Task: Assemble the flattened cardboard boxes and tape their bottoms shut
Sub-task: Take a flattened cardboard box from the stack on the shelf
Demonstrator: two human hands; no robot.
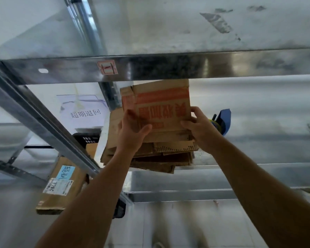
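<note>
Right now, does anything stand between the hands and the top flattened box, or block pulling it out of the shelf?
No. The left hand and right hand grip the top flattened box by its sides. Only the upper shelf beam crosses above its far edge, so lifting straight up looks blocked; toward the person looks free.

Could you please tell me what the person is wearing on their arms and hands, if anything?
Nothing that shows. The left forearm and right forearm are bare to the frame's bottom edge, with no sleeve or cuff in view. The left grip and right grip are bare hands: no gloves, and no watch, wristband or ring that I can make out.
</note>
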